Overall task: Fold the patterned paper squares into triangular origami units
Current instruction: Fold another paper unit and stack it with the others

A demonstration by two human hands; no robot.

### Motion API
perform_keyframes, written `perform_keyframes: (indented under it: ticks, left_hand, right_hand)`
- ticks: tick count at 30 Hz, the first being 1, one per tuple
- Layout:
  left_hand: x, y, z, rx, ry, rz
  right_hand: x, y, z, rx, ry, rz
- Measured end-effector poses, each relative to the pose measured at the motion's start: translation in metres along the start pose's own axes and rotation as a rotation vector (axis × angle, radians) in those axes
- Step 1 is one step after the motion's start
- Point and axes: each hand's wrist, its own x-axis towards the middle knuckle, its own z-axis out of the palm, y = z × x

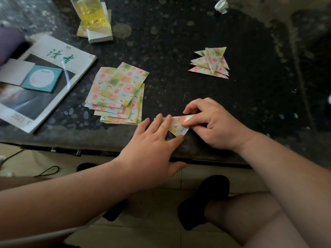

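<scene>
Step in hand: a crease is judged to be in the making on the half-folded paper (176,125), which lies near the front edge of the table (179,33), between the two hands.
Left hand (152,140): the fingers are laid straight and spread. The left part of the paper is pressed flat under their tips, and nothing is gripped.
Right hand (213,126): the fingers are curled, and the right end of the paper is pinched between thumb and fingertips.
How it is best done: the edges should be lined up before any pressure is given. The crease is then best run outward from the pinned side with a fingertip or nail. The thin sheet is likely to slide on smooth stone, so it should be pinned until the fold is set.
Risk: a skewed fold would probably give a unit that does not match the rest.
Unfolded squares (118,93): a fanned stack is seen left of the hands, near but apart.
Finished triangles (209,63): a small pile is seen farther back on the right, well apart.
Surface: dark, speckled and stone-like, mottled with pale marks.
Other things: a magazine (53,68) is laid at the left with a teal booklet (43,78) on it. A glass of yellow liquid (91,13) is stood on a white box (100,33), and a crumpled white scrap (221,5) lies at the back.
Room: pale floor tiles, a dark shoe (204,199) and a black cable (48,171) are seen below the table edge.
</scene>
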Motion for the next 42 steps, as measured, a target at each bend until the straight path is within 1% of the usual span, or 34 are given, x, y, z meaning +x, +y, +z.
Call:
perform_keyframes:
  ticks: [6, 10, 13, 19, 21, 23, 26, 28, 31, 36, 42]
  left_hand:
    - [0.004, -0.002, -0.004, 0.006, -0.016, 0.031]
    - [0.004, -0.004, -0.009, 0.03, -0.064, 0.066]
    - [0.003, -0.005, -0.011, 0.003, -0.063, 0.047]
    - [0.005, -0.001, -0.008, 0.032, -0.103, -0.017]
    - [0.006, 0.001, -0.007, 0.022, -0.108, -0.023]
    - [0.007, 0.002, -0.008, 0.021, -0.124, -0.013]
    - [0.009, 0.003, -0.01, 0.046, -0.141, 0.001]
    - [0.009, 0.002, -0.01, 0.049, -0.142, -0.001]
    - [0.009, 0.001, -0.01, 0.051, -0.148, 0.005]
    - [0.006, 0.001, -0.012, 0.059, -0.161, -0.008]
    - [-0.001, -0.005, -0.005, 0.063, -0.175, -0.011]
  right_hand:
    - [-0.002, -0.001, 0.0, -0.008, -0.004, -0.007]
    - [-0.001, -0.002, -0.002, -0.02, -0.025, 0.007]
    - [-0.001, -0.005, -0.005, -0.04, -0.038, 0.026]
    - [0.003, -0.047, -0.009, -0.276, -0.095, 0.064]
    - [0.002, -0.066, -0.004, -0.34, -0.165, 0.075]
    - [-0.002, -0.081, 0.001, -0.365, -0.243, 0.135]
    - [-0.007, -0.093, 0.005, -0.372, -0.287, 0.207]
    - [-0.009, -0.096, 0.007, -0.452, -0.311, 0.24]
    - [-0.012, -0.096, 0.01, -0.611, -0.322, 0.282]
    - [-0.016, -0.097, 0.005, -0.729, -0.366, 0.374]
    - [-0.018, -0.093, -0.021, -0.739, -0.374, 0.55]
